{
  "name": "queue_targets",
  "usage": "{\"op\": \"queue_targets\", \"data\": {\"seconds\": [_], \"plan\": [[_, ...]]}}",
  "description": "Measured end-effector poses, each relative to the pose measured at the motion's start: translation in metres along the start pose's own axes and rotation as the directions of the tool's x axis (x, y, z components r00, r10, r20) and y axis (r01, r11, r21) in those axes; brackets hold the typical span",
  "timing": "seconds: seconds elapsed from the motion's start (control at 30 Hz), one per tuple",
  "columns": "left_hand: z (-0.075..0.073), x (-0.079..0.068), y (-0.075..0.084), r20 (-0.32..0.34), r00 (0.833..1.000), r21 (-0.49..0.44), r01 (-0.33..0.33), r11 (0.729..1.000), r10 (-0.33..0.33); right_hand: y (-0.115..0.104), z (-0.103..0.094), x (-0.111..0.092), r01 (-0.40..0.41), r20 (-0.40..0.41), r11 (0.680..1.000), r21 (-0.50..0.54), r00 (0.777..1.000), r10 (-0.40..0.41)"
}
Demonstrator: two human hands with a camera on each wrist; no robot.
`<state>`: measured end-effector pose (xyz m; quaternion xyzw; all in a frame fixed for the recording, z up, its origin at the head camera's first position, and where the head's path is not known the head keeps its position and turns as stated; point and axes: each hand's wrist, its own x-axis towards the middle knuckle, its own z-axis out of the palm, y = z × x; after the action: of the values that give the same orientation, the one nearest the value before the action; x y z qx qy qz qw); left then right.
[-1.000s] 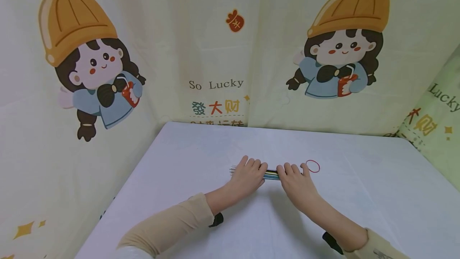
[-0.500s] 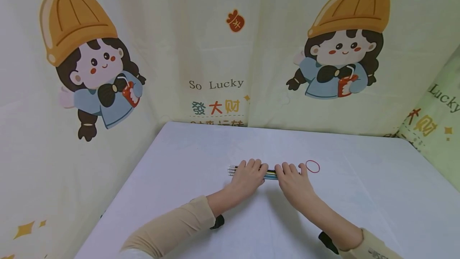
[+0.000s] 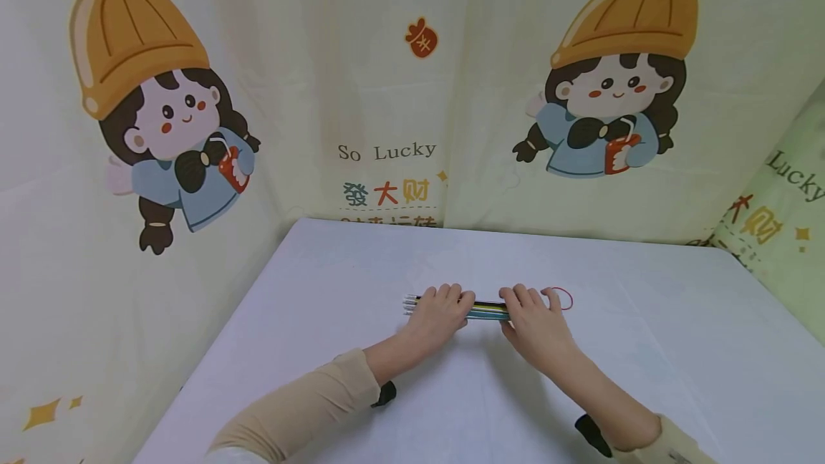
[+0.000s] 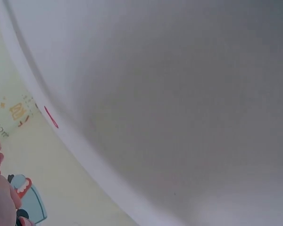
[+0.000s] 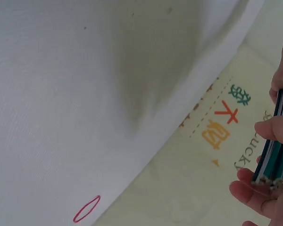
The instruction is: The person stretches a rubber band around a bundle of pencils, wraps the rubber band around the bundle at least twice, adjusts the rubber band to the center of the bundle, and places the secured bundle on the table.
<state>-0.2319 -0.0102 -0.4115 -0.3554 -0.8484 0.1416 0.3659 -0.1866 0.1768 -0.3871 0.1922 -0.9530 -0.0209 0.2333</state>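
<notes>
A bundle of pencils (image 3: 488, 311), blue, black and yellow with pale ends at the left, is held level above the white table. My left hand (image 3: 440, 312) grips it near its left end. Toward the other end my right hand (image 3: 536, 324) holds it, and the right wrist view shows that thumb lying across the bundle (image 5: 276, 155) with fingers around and below its end. A thin red rubber band (image 3: 567, 298) lies on the table just beyond the right hand, which partly covers it. Only fingers of the left hand (image 4: 2, 202) show in the left wrist view.
The white table (image 3: 361, 263) reaches back to a cream curtain (image 3: 387, 92) with printed cartoon figures and lettering. Black wrist straps (image 3: 593, 435) show under both forearms.
My left hand has shifted slightly left with the bundle. My right hand moved a little left, then right, so more of the pencils shows between the hands.
</notes>
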Motion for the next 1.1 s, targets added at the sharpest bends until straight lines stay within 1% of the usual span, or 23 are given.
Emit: {"op": "queue_targets", "data": {"seconds": [0.1, 0.23, 0.37, 0.5, 0.73, 0.97, 1.1], "plan": [[-0.001, -0.001, -0.005, 0.003, 1.000, -0.003, 0.005, 1.000, -0.005, 0.011, -0.003, -0.001, -0.060, 0.002, 0.996, 0.068, 0.998, 0.060], [-0.004, -0.001, -0.010, 0.039, 0.999, -0.009, 0.004, 1.000, -0.003, 0.024, -0.003, -0.004, -0.114, 0.026, 0.985, 0.126, 0.993, 0.111], [-0.004, -0.001, -0.012, 0.062, 0.998, -0.019, 0.003, 1.000, -0.002, 0.029, 0.003, -0.009, -0.127, 0.074, 0.976, 0.175, 0.990, 0.116], [-0.005, -0.001, -0.012, 0.070, 0.998, -0.036, 0.004, 0.999, -0.001, 0.028, 0.009, -0.013, -0.128, 0.113, 0.967, 0.220, 0.988, 0.105], [-0.007, 0.000, -0.011, 0.110, 0.994, -0.048, -0.004, 0.999, 0.010, 0.021, 0.011, -0.013, -0.120, 0.127, 0.968, 0.220, 0.987, 0.093], [-0.005, 0.001, -0.009, 0.087, 0.996, -0.025, -0.012, 1.000, 0.014, 0.019, 0.010, -0.014, -0.122, 0.132, 0.972, 0.202, 0.987, 0.096], [-0.005, 0.000, -0.009, 0.097, 0.995, -0.022, -0.012, 1.000, 0.014, 0.020, 0.006, -0.012, -0.139, 0.129, 0.966, 0.218, 0.985, 0.112]]}}
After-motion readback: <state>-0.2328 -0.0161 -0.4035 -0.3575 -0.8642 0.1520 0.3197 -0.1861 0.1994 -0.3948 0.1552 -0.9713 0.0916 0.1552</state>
